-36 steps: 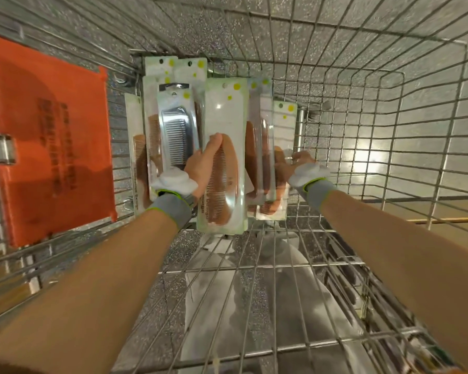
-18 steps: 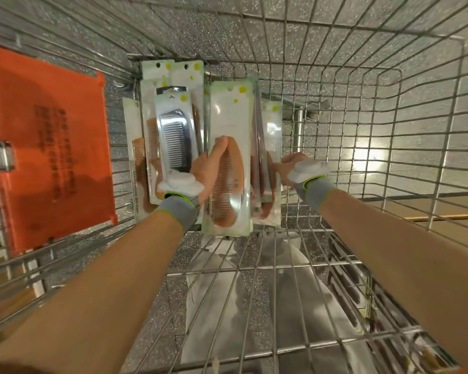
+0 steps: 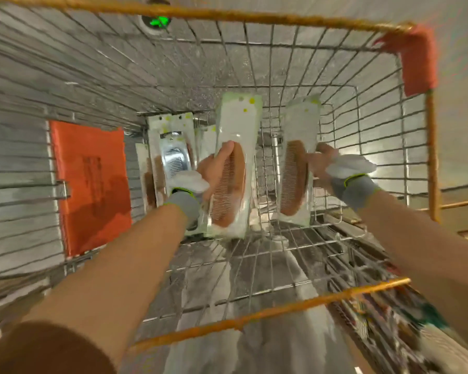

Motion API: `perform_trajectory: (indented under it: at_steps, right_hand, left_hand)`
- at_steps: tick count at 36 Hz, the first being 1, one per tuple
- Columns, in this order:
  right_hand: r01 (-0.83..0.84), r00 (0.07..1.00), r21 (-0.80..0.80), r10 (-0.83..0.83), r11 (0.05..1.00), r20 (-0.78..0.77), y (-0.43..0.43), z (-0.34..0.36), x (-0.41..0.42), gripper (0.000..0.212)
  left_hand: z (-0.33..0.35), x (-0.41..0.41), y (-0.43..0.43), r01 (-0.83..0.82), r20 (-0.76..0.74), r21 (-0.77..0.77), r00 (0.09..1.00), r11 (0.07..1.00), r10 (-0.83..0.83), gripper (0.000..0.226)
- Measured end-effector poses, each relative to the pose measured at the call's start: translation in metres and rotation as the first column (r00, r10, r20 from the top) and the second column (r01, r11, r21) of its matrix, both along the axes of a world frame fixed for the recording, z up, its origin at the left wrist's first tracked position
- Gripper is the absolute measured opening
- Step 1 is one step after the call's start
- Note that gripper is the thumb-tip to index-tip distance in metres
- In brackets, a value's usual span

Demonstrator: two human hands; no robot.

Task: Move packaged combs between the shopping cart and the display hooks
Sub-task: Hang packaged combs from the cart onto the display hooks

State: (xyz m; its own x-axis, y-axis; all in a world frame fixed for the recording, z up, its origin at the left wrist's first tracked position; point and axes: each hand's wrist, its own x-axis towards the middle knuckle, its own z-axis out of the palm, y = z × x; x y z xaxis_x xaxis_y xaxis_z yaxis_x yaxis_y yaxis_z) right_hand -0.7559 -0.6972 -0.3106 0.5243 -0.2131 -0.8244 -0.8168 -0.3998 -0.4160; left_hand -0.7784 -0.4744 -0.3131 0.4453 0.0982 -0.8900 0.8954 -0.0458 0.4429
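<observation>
I look down into a wire shopping cart (image 3: pixel 287 63). My left hand (image 3: pixel 214 171) grips a clear-fronted pack with a brown comb (image 3: pixel 235 147), held upright above the cart floor. My right hand (image 3: pixel 322 166) holds a second brown comb pack (image 3: pixel 297 163), also upright, lifted apart from the others. Several more comb packs (image 3: pixel 170 147), one with a silver comb, lean against the cart's far end behind my left wrist. No display hooks are in view.
An orange plastic flap (image 3: pixel 89 184) hangs on the cart's left side. The cart rim is orange, with an orange corner guard (image 3: pixel 416 60) at the top right. Speckled grey floor shows through the wire bottom. Blurred colourful goods (image 3: pixel 384 319) lie at the lower right.
Both hands have risen with their packs. The right hand has drawn its pack out to the right, away from the stack. The view has tipped back, showing the cart's orange rim.
</observation>
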Motion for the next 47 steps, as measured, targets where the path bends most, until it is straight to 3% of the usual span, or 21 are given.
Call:
perform_trajectory:
  at_steps: [5, 8, 9, 12, 17, 19, 22, 25, 27, 29, 32, 34, 35, 37, 40, 44, 47]
  right_hand:
    - [0.203, 0.965, 0.165, -0.225, 0.965, 0.133, 0.002, 0.065, -0.003, 0.029]
    - [0.226, 0.948, 0.151, -0.253, 0.962, 0.195, 0.010, 0.099, -0.002, 0.019]
    - [0.230, 0.941, 0.142, -0.258, 0.963, 0.221, 0.011, 0.115, -0.005, 0.021]
    - [0.273, 0.901, 0.074, -0.282, 0.959, 0.330, 0.015, 0.165, -0.019, 0.065]
    - [0.360, 0.781, -0.032, -0.282, 0.932, 0.558, 0.019, 0.242, -0.056, 0.019]
    - [0.382, 0.759, -0.081, -0.262, 0.921, 0.596, 0.019, 0.264, -0.071, 0.015]
    - [0.463, 0.695, -0.091, -0.298, 0.882, 0.655, 0.024, 0.300, -0.103, 0.028]
    - [0.529, 0.631, -0.067, -0.339, 0.846, 0.698, 0.034, 0.334, -0.139, 0.021]
    - [0.537, 0.632, -0.074, -0.343, 0.840, 0.696, 0.040, 0.348, -0.152, 0.031]
    - [0.554, 0.620, -0.092, -0.337, 0.827, 0.708, 0.045, 0.366, -0.175, 0.036]
    - [0.574, 0.609, -0.109, -0.334, 0.811, 0.719, 0.046, 0.383, -0.205, 0.024]
    - [0.633, 0.552, -0.117, -0.341, 0.765, 0.761, 0.045, 0.404, -0.236, 0.014]
    - [0.634, 0.560, -0.123, -0.344, 0.763, 0.753, 0.044, 0.403, -0.239, 0.012]
    - [0.687, 0.519, -0.129, -0.358, 0.715, 0.776, 0.044, 0.420, -0.268, 0.020]
    - [0.736, 0.489, -0.148, -0.367, 0.661, 0.791, 0.042, 0.435, -0.299, 0.030]
    - [0.783, 0.430, -0.143, -0.359, 0.606, 0.828, 0.044, 0.452, -0.348, 0.022]
    - [0.811, 0.397, -0.146, -0.350, 0.566, 0.848, 0.050, 0.462, -0.383, 0.018]
  left_hand:
    - [0.058, 0.011, -0.014, 0.100, 0.134, -0.105, 0.987, 0.990, -0.085, 0.045]
    - [0.078, 0.016, -0.018, 0.128, 0.128, -0.188, 0.986, 0.974, -0.105, 0.044]
    - [0.090, 0.015, -0.018, 0.163, 0.151, -0.231, 0.980, 0.959, -0.130, 0.047]
    - [0.121, 0.014, -0.016, 0.239, 0.188, -0.324, 0.965, 0.915, -0.185, 0.052]
    - [0.166, 0.005, -0.018, 0.438, 0.333, -0.359, 0.885, 0.824, -0.325, 0.050]
    - [0.181, 0.004, -0.022, 0.503, 0.377, -0.326, 0.846, 0.800, -0.378, 0.050]
    - [0.218, -0.008, -0.030, 0.576, 0.438, -0.285, 0.789, 0.766, -0.430, 0.045]
    - [0.252, -0.027, -0.038, 0.679, 0.504, -0.209, 0.692, 0.704, -0.517, 0.047]
    - [0.267, -0.036, -0.043, 0.705, 0.510, -0.179, 0.663, 0.687, -0.548, 0.048]
    - [0.286, -0.047, -0.053, 0.747, 0.532, -0.139, 0.610, 0.650, -0.588, 0.061]
    - [0.301, -0.059, -0.067, 0.783, 0.576, -0.105, 0.551, 0.613, -0.604, 0.083]
    - [0.333, -0.081, -0.076, 0.811, 0.611, -0.044, 0.484, 0.584, -0.626, 0.091]
    - [0.334, -0.082, -0.077, 0.796, 0.612, -0.024, 0.490, 0.605, -0.621, 0.097]
    - [0.354, -0.100, -0.086, 0.829, 0.651, 0.044, 0.400, 0.557, -0.646, 0.105]
    - [0.369, -0.119, -0.098, 0.840, 0.700, 0.125, 0.303, 0.528, -0.647, 0.101]
    - [0.408, -0.169, -0.098, 0.830, 0.770, 0.257, 0.135, 0.496, -0.624, 0.081]
    - [0.426, -0.195, -0.101, 0.840, 0.787, 0.258, 0.104, 0.478, -0.608, 0.078]
